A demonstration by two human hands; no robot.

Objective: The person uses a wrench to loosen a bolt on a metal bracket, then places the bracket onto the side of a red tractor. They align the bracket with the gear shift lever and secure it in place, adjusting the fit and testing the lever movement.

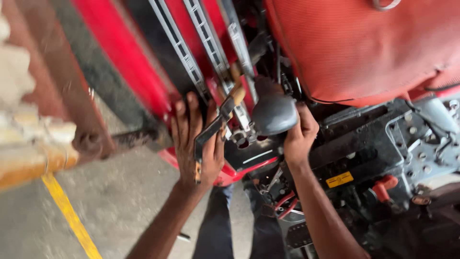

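My left hand (194, 141) lies flat with fingers spread against the red body panel (129, 62) of a machine. A dark metal lever (211, 132) with a tan grip crosses over that hand. My right hand (299, 136) is wrapped around the stem just beside a round black knob (274, 114). Both forearms reach up from the bottom of the view.
A large red seat cushion (364, 48) fills the top right. Black machinery with bolts, a yellow label (339, 180) and a red handle (383, 187) lies at right. Grey slatted rails (191, 52) run upward. Concrete floor with a yellow line (72, 216) is at left.
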